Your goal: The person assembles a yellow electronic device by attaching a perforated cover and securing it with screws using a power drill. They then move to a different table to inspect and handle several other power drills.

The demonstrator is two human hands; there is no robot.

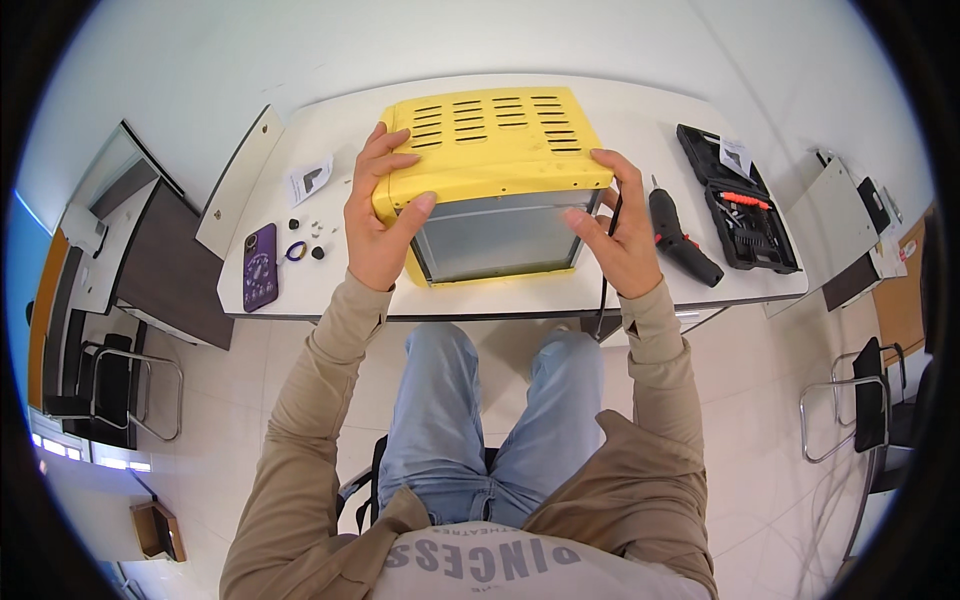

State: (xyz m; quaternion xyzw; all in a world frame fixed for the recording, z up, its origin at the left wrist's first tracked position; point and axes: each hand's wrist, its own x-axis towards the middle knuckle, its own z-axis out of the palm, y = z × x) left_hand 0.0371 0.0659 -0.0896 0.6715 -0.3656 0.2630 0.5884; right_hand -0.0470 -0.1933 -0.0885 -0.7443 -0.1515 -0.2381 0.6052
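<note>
A yellow metal housing [490,150] with rows of vent slots on top, like a small oven's casing, stands on the table in front of me. Its near side shows a grey metal panel [495,242] set inside the yellow edges. My left hand [383,215] grips the near left corner, fingers over the top and side, thumb at the front edge. At the near right corner my right hand [622,230] is closed, fingers along the side and thumb by the panel. A black power cord [604,290] hangs down beside my right hand over the table edge.
To the right lie a black cordless screwdriver [680,240] and an open tool case [745,215] with bits. On the left are a purple phone [261,266], a printed leaflet [309,181], several small black knobs and screws, and a ring-shaped band [296,251]. The white table [350,100] meets a wall behind.
</note>
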